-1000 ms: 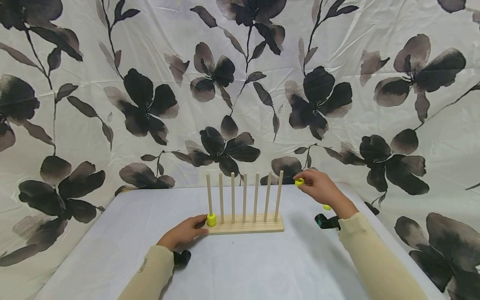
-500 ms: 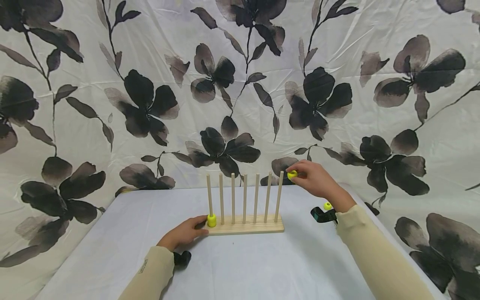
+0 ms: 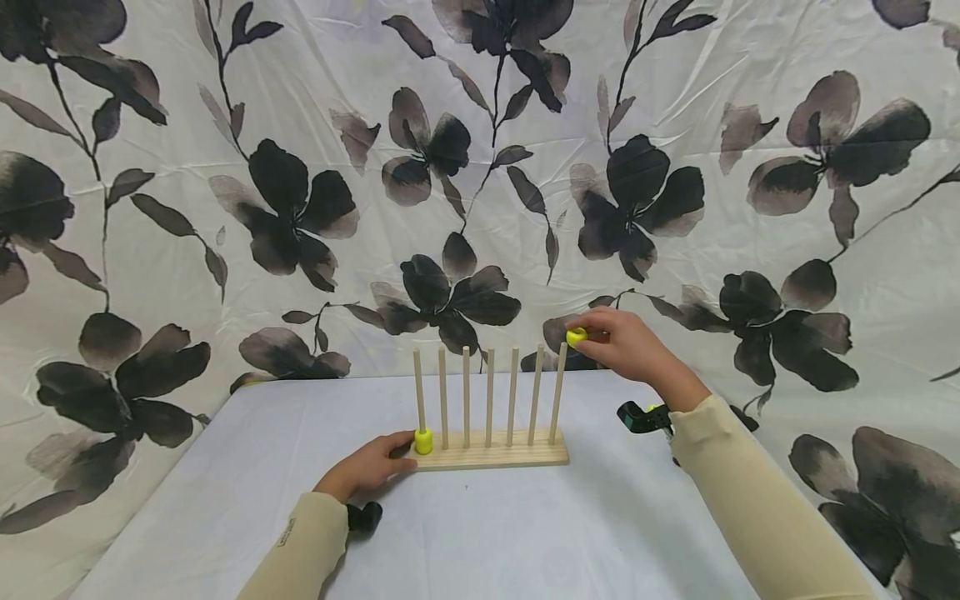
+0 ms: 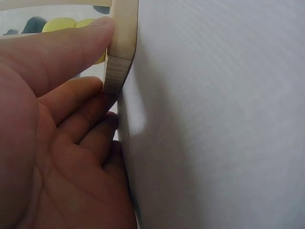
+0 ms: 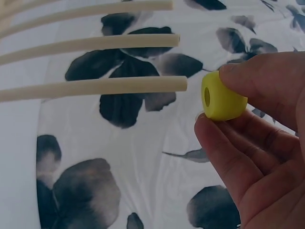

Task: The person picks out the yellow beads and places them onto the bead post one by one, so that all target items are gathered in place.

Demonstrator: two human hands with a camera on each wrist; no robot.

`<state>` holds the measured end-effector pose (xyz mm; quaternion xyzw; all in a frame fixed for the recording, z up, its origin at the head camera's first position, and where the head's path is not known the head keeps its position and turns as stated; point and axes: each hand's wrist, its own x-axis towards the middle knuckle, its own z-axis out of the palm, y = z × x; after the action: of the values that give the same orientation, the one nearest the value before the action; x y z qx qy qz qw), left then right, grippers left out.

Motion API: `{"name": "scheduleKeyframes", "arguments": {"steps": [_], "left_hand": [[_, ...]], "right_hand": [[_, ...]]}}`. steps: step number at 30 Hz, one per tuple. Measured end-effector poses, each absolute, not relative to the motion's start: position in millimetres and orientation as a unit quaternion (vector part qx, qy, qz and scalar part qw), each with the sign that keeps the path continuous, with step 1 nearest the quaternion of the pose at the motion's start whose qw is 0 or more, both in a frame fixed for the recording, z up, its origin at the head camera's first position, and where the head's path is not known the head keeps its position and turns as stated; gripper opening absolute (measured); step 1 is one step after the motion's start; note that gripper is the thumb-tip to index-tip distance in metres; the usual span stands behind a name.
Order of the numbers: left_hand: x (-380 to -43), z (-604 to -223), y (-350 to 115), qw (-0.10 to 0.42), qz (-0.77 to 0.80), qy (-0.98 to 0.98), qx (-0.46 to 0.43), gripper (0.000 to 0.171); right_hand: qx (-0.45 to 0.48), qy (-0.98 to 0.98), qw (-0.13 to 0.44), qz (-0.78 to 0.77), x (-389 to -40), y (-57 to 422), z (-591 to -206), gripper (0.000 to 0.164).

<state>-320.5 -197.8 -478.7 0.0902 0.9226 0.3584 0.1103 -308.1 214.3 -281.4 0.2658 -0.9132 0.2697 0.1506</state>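
A wooden peg rack [image 3: 491, 457] with a row of upright pegs stands on the white table. Yellow beads [image 3: 423, 442] sit stacked at the foot of its leftmost peg. My left hand [image 3: 366, 468] holds the left end of the rack's base; in the left wrist view the thumb [image 4: 71, 50] lies over it with fingertips at its edge. Between thumb and fingers my right hand [image 3: 626, 348] pinches a yellow bead [image 5: 221, 98] just above the rightmost peg [image 5: 138, 85]. The bead's hole faces that peg's tip, with a small gap between them.
Another yellow bead [image 3: 653, 407] lies at the table's right side, mostly hidden behind the right wrist camera [image 3: 641, 418]. A floral cloth [image 3: 480, 208] hangs behind the white table [image 3: 480, 533].
My right hand has carried its bead left and upward, from right of the rack to above the rightmost peg. The left hand and the rack have stayed in place.
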Motion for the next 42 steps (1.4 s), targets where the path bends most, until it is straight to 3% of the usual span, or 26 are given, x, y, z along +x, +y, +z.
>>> {"name": "scheduleKeyframes", "arguments": {"steps": [42], "left_hand": [[-316.0, -474.3, -195.5, 0.107, 0.359, 0.923, 0.085, 0.065]], "right_hand": [[0.359, -0.854, 0.092, 0.365, -315.7, 135.4, -261.9, 0.027]]}}
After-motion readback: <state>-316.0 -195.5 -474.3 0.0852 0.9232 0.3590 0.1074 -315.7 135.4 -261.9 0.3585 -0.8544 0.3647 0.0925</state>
